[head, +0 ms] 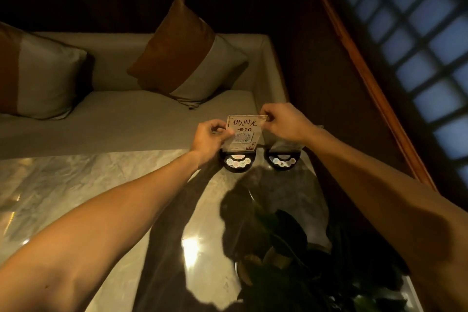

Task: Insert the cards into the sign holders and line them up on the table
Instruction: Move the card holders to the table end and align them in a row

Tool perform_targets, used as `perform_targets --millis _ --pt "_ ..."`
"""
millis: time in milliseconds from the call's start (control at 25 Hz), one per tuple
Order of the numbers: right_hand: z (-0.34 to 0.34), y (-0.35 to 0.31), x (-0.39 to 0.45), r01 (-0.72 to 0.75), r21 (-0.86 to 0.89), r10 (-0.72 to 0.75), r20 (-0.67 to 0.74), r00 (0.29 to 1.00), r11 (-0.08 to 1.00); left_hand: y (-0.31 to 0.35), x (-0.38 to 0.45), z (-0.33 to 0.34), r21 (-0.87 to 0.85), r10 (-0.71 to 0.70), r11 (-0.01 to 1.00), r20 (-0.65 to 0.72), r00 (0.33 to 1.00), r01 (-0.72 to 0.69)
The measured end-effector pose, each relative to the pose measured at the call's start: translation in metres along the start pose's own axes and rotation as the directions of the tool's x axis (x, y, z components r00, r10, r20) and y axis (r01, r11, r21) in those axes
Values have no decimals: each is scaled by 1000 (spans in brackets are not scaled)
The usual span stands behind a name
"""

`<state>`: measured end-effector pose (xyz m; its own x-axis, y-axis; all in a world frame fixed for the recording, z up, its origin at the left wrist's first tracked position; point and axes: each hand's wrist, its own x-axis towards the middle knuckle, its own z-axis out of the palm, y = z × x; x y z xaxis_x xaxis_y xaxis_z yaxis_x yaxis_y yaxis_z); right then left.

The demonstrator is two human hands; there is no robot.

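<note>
A white card (244,132) with printed characters and a QR code stands upright in a clear sign holder whose black rounded base (237,161) rests at the far edge of the marble table (76,185). My left hand (210,140) pinches the card's left edge. My right hand (283,121) pinches its top right corner. A second sign holder with a black base (281,160) stands just to the right, partly hidden behind my right hand; whether it has a card in it I cannot tell.
A leafy potted plant (304,261) stands at the near right of the table. Beyond the table is a beige sofa (126,114) with two brown-and-grey cushions (187,56). A wooden lattice window (417,33) runs along the right.
</note>
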<state>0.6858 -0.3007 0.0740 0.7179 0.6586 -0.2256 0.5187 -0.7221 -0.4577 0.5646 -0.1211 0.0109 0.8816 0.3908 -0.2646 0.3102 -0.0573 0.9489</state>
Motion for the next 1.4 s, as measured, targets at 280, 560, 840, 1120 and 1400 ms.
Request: perform_targets --millis 280,560,840,1120,1400 --pt "3 24 -1 -34 -6 34 20 999 999 -9 11 20 -6 -21 1000 30 999 21" --pt "-2 22 -9 -40 -16 40 12 999 999 -7 11 25 -25 -19 999 61 998 21" --pt "1 20 -15 -74 -7 74 28 997 997 -9 7 27 -66 -29 997 45 999 32" --pt "5 17 -20 -110 21 110 9 994 994 -13 5 24 -33 -27 999 27 999 28" --pt "4 10 -18 -102 -16 102 69 992 995 -11 12 19 75 -115 991 44 992 111"
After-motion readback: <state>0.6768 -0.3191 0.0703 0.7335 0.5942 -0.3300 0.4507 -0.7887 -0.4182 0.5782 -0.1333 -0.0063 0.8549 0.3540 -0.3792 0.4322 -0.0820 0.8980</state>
